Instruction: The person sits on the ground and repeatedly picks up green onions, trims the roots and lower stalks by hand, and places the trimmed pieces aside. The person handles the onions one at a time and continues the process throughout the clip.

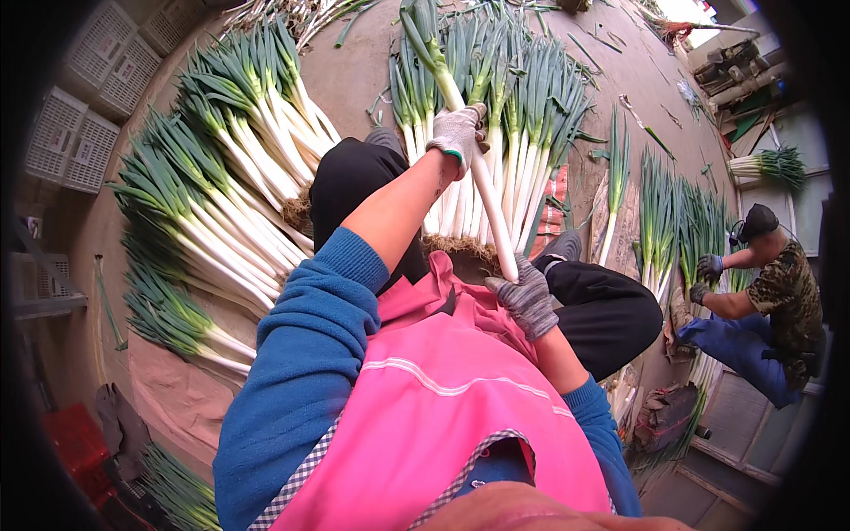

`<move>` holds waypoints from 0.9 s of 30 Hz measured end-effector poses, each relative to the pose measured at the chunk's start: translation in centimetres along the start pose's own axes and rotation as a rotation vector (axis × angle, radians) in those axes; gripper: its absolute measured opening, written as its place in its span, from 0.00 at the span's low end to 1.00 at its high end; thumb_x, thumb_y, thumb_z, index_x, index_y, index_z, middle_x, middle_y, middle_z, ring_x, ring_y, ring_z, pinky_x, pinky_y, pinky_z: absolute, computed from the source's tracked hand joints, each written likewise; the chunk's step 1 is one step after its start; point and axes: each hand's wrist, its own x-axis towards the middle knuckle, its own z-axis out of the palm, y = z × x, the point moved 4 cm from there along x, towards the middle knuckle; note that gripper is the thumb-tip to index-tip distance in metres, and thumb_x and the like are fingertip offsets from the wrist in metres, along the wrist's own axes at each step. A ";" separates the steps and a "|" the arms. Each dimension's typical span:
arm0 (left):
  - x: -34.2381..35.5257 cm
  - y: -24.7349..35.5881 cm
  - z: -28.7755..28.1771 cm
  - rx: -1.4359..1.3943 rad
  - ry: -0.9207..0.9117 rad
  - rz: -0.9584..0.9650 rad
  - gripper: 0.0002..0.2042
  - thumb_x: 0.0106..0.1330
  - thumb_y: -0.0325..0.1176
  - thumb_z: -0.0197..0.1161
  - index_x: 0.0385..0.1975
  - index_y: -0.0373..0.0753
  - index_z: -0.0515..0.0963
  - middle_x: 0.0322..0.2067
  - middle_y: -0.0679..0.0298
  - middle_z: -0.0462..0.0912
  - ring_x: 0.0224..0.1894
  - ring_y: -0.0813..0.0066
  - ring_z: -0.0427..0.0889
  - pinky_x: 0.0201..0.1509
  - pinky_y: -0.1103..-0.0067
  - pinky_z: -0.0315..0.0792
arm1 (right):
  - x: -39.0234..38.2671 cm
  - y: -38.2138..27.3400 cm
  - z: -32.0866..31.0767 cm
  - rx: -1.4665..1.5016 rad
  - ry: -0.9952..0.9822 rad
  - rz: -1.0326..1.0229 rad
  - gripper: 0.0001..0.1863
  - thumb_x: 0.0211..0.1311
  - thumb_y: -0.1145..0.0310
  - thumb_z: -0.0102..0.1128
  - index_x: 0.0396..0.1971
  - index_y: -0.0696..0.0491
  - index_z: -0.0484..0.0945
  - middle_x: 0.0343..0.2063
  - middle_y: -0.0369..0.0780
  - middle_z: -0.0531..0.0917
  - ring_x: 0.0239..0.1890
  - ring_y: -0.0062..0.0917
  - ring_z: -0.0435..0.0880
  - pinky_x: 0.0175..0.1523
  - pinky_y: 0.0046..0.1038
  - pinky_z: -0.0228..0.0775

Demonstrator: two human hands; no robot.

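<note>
One thick green onion [492, 199] slants across my lap, its green top away from me and its white end close to my body. My left hand [458, 137], in a pale knitted glove, is closed around it where white turns to green. At the white lower end my right hand [529, 303], in a grey striped glove, grips it with the fingers curled. Beneath and beyond it lies a wide row of green onions [531, 133] with brown roots [460, 248] toward me.
More green onion piles [204, 203] lie at my left. White slatted crates [71, 142] stand at the far left, a red box [78, 442] at lower left. On the right another person [770, 292] works beside upright-looking onion rows [660, 217]. A lone onion [616, 186] lies between us.
</note>
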 end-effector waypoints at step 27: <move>-5.2 -8.8 12.4 0.496 -0.739 -0.024 0.19 0.68 0.48 0.50 0.45 0.37 0.69 0.26 0.64 0.77 0.25 0.78 0.76 0.28 0.81 0.73 | -3.9 0.2 -14.3 0.779 0.279 0.117 0.15 0.53 0.63 0.61 0.36 0.58 0.74 0.18 0.33 0.74 0.17 0.13 0.71 0.22 0.17 0.64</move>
